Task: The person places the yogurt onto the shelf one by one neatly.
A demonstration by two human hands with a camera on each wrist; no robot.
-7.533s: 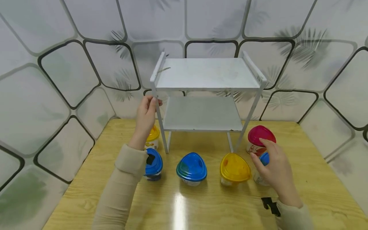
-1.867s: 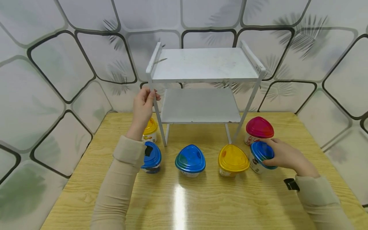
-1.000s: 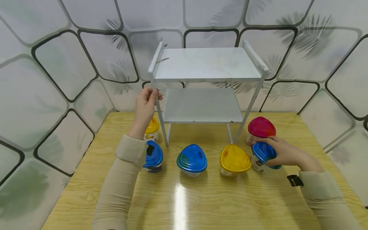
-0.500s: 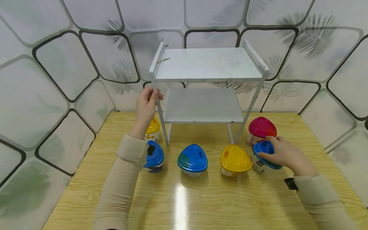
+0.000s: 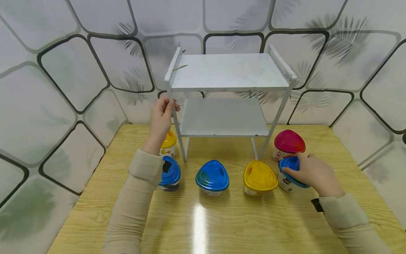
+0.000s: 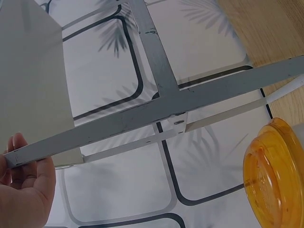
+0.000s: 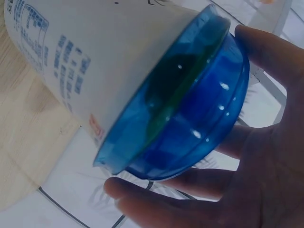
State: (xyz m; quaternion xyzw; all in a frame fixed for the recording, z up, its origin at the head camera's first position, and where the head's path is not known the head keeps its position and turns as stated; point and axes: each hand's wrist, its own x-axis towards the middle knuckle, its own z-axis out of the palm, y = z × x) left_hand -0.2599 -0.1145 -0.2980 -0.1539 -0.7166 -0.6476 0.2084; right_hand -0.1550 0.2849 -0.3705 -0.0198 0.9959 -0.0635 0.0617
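Note:
In the head view, my left hand [image 5: 160, 121] pinches the front left leg [image 5: 178, 132] of a white two-tier shelf rack. The left wrist view shows the fingers [image 6: 45, 178] curled around the grey metal bar [image 6: 118, 118]. At the right, my right hand [image 5: 318, 175] holds a white tub by its blue lid [image 5: 289, 165]. The right wrist view shows the thumb at one side of the translucent blue lid [image 7: 199, 109] and the fingers spread around the other. Printed text covers the tub's white wall [image 7: 95, 52]. Part of the lid is hidden by the hand.
Close behind stands a pink-lidded tub [image 5: 289, 141]. A yellow-lidded tub [image 5: 260, 176] and a blue-lidded tub [image 5: 212, 176] stand in front of the rack [image 5: 228, 72]. Left of it are another blue-lidded tub [image 5: 171, 173] and a yellow-lidded tub [image 5: 168, 141], partly behind the left arm.
My right hand has come from above the right-hand blue-lidded tub down onto its lid, then shifted its grip slightly. The left hand keeps its hold on the leg. The tubs stand where they were.

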